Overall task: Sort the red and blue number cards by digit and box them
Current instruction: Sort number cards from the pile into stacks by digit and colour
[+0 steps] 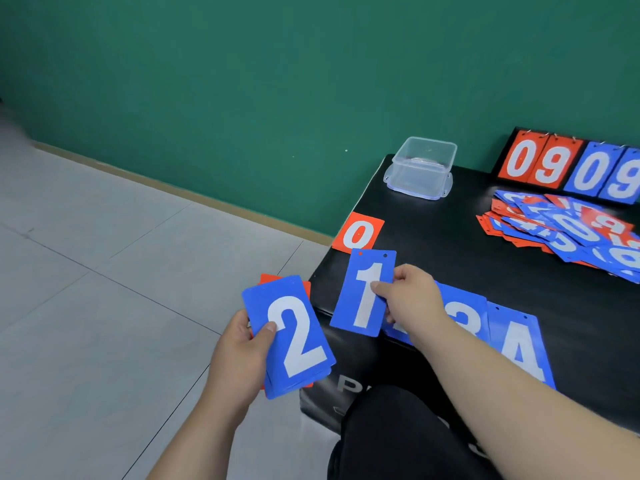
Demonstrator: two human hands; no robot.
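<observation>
At lower centre the left hand (239,355) grips a stack topped by the blue 2 card (289,336); the red cards (268,279) behind it barely peek out. The right hand (412,299) pinches the blue 1 card (363,292) over the desk's (450,220) near edge, and its forearm covers part of the blue 3 card (464,317). The mixed card pile (568,230) runs off the right edge.

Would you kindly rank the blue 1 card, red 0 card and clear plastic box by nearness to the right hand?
1. blue 1 card, pinched in the right hand
2. red 0 card, just beyond it
3. clear plastic box, far back
</observation>
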